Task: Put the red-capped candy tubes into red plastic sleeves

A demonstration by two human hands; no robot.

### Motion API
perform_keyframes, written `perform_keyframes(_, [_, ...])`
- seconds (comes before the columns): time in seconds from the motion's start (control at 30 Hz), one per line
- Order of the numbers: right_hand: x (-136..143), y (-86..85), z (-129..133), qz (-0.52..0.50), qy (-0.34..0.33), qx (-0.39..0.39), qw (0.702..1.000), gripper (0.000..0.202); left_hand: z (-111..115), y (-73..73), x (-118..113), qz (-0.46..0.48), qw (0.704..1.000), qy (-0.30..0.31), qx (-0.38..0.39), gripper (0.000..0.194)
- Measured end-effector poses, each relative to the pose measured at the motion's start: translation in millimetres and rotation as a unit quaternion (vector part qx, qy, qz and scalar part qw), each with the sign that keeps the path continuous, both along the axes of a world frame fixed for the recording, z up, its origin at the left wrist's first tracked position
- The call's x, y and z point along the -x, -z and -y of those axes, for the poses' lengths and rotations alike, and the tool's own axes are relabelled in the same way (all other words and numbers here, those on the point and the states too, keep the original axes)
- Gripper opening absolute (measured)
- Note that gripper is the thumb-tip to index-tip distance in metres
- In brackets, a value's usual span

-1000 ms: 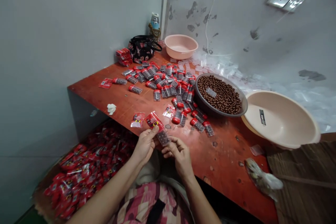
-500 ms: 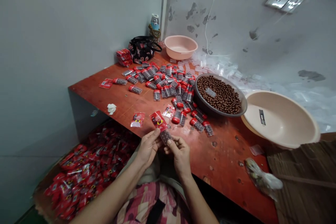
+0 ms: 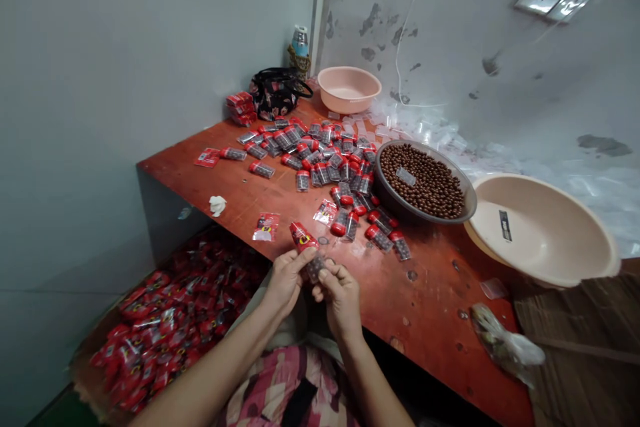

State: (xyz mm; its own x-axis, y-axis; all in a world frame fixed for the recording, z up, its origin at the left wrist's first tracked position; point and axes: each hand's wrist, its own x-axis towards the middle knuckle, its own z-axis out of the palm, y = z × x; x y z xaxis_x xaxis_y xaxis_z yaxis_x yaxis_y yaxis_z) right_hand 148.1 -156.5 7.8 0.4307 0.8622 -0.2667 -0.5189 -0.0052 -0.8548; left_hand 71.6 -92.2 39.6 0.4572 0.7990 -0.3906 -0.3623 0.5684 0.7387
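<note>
Over the table's near edge, my left hand (image 3: 286,280) pinches a red printed packet (image 3: 302,236) where it meets a small clear container of dark brown balls (image 3: 315,269). My right hand (image 3: 342,293) is closed around the container's lower right side. The packet covers the upper end of the container and looks creased, with its free end pointing away from me. How far the container sits inside it is hidden by my fingers. Just beyond lie a flat red packet (image 3: 266,227) and another printed packet (image 3: 326,211).
Many red-capped containers (image 3: 327,170) lie across the orange-red table (image 3: 230,180). Right of them stand a grey basin (image 3: 470,203) of brown balls and a beige basin (image 3: 550,233). A box (image 3: 83,373) of red packets is at lower left. A tied plastic bag (image 3: 505,343) lies at right.
The red packet has turned and become narrower and more creased over the container. Both hands stay closed on the pair. The whole view has shifted slightly.
</note>
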Motion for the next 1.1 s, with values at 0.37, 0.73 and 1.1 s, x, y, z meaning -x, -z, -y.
perform_keyframes(0.37, [3,-5.4,3,0.125,-0.018,-0.008,0.992,0.012,-3,-1.1,4,0.015,1.000,-0.007,0.019,0.019])
perform_keyframes(0.73, [-2,-6.5,4,0.158,0.004,0.001,0.987,0.012,3,-2.3,-1,0.058,0.998,-0.011,0.022,0.028])
perform_keyframes(1.1, [6,-2.0,-2,0.027,0.015,-0.012,0.999,0.014,15,6.3,-4,-0.002,1.000,-0.006,-0.005,0.026])
